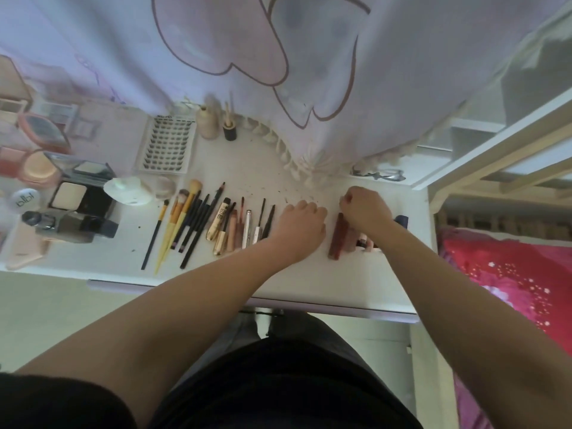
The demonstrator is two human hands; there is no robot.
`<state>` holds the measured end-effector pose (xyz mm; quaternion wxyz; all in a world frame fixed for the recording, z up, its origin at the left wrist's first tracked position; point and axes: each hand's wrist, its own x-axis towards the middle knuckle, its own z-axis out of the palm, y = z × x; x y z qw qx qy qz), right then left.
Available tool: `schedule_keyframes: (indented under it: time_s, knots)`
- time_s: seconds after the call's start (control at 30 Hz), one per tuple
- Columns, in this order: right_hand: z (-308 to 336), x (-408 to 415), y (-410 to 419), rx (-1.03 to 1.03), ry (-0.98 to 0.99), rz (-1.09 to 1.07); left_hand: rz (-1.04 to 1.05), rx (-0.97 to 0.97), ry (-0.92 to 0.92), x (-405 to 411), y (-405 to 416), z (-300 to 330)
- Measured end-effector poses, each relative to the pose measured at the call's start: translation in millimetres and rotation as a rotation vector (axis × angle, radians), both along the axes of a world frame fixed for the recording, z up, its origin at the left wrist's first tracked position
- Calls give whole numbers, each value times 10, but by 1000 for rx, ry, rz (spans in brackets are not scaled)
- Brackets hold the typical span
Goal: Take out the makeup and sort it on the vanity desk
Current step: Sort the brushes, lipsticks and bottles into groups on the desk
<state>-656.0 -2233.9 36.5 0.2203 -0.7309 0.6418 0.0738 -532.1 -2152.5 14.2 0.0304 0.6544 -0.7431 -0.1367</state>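
Vanity desk point(309, 283): compacts point(77, 193) at far left; lash tray point(167, 147) behind the brush row point(182, 221); pencils and tubes point(238, 224) right of the brushes; lipsticks point(340, 236) farther right, between both hands; scissors point(380, 174) behind, at the curtain's point(278, 72) hem.

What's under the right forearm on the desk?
A row of tubes: a dark red tube lies fully visible beside the right hand, with pinkish tubes next to it. A dark blue item peeks out beyond. The rest is covered by the forearm.
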Motion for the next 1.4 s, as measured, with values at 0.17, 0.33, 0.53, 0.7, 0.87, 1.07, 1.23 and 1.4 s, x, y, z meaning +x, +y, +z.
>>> schedule_keyframes:
  time_s: [0.17, 0.33, 0.53, 0.7, 0.87, 1.07, 1.23, 1.4]
  knots:
    - [-94, -71, -278, 79, 85, 65, 111, 140, 71, -454, -138, -83]
    - [-196, -4, -393, 97, 175, 141, 265, 208, 16, -527, -210, -181]
    - [-183, 30, -446, 161, 21, 117, 331, 201, 88, -485, -196, -147]
    - [109, -39, -301, 297, -281, 27, 302, 168, 307, -138, 2, -18]
    - [360, -104, 107, 555, -618, -105, 152, 56, 265, 208, 287, 143]
    - [436, 10, 521, 606, -923, -177, 82, 106, 242, 561, 451, 278]
    - [532, 147, 623, 599, -817, -110, 27, 126, 313, 841, 494, 403]
    - [592, 284, 665, 576, -731, -109, -13, 73, 280, 993, 521, 470]
